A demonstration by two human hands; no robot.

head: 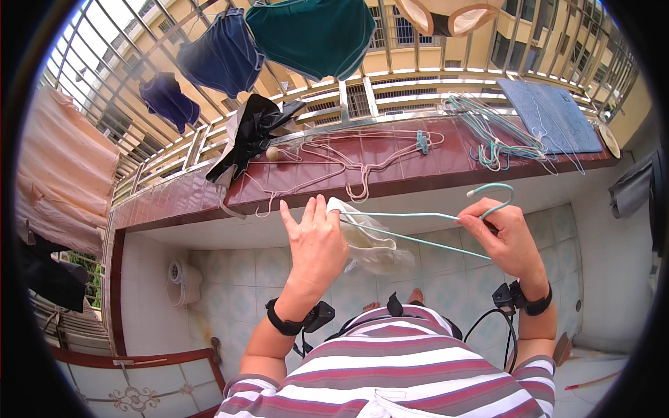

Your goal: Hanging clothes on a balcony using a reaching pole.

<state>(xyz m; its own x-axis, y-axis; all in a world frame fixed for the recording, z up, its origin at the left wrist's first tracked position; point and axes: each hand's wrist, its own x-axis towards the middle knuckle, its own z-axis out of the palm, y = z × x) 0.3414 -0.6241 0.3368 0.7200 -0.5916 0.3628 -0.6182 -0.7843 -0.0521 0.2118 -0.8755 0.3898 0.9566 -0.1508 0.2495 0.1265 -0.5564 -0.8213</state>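
My right hand (pixel 494 235) grips a light-green clothes hanger (pixel 400 214) close to its hook, which curls up above my fingers. At the hanger's other end hangs a thin whitish garment (pixel 366 240). My left hand (pixel 316 240) is at that end, its thumb side by the garment's edge and several fingers spread; part of the cloth lies behind it. Beyond my hands, pink wire hangers (pixel 360 167) lie on the red tiled ledge (pixel 439 170), one bearing a teal clip (pixel 422 142).
A hanger bundle (pixel 502 138) and a blue board (pixel 554 115) occupy the ledge's right part; a black item (pixel 253 136) lies left. Metal bars (pixel 387 47) stand behind hanging clothes (pixel 313 36). A white bin (pixel 184 282) stands on the floor below left.
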